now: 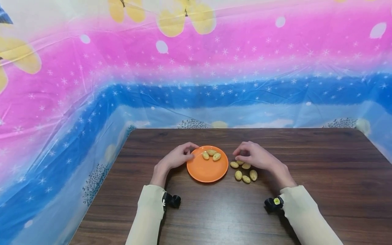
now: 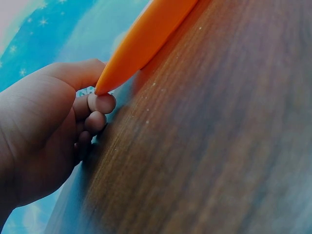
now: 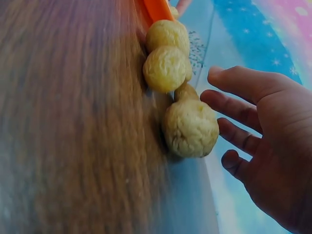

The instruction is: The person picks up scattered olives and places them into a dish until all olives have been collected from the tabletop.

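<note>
An orange plate (image 1: 207, 170) lies on the table with three small yellow potatoes (image 1: 216, 156) near its far side. My left hand (image 1: 177, 157) pinches the plate's left rim; in the left wrist view the hand (image 2: 46, 117) has its thumb above and fingers below the orange edge (image 2: 141, 44). To the right of the plate lies a group of several potatoes (image 1: 253, 175). Over the far ones hovers my right hand (image 1: 256, 156), holding nothing. The right wrist view shows that hand (image 3: 273, 126) with parted, slightly bent fingers beside the potatoes (image 3: 191, 128).
The dark wooden table (image 1: 330, 190) reaches to a patterned cloth (image 1: 196, 95) hanging behind it and along its left side. A black device (image 1: 172, 200) is strapped at the left wrist, another (image 1: 273, 203) at the right.
</note>
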### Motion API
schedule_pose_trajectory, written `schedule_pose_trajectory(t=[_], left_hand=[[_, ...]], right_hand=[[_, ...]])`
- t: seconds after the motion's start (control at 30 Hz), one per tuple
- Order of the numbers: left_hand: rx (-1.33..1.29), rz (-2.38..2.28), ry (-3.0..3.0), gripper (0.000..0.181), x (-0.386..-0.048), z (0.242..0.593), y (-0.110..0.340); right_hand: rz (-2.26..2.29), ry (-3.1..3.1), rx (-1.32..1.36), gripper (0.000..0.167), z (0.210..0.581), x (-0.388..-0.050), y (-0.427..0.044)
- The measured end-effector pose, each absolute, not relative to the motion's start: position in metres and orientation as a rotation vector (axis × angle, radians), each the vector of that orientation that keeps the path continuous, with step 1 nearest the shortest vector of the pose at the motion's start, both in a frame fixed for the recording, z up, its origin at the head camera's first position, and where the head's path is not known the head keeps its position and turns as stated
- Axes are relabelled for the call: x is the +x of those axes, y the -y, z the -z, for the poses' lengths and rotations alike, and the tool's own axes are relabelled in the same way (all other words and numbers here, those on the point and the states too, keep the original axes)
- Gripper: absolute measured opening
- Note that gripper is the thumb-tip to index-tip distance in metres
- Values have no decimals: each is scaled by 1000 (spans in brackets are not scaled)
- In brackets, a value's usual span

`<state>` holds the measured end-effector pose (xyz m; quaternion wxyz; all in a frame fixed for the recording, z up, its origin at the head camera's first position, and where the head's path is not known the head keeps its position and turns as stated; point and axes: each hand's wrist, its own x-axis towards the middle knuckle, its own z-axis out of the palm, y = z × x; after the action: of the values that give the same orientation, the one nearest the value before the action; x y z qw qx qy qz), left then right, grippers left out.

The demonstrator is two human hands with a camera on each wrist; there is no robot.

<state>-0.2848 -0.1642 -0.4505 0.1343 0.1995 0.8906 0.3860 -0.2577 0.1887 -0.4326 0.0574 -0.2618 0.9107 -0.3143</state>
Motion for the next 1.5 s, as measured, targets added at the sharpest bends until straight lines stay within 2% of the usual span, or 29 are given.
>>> schedule_pose_trajectory(t=[1.5], left_hand=[[580,-1132,-2586,35,-285,454,163]], right_hand=[[947,-2823,-802,15,446,-255,-200]])
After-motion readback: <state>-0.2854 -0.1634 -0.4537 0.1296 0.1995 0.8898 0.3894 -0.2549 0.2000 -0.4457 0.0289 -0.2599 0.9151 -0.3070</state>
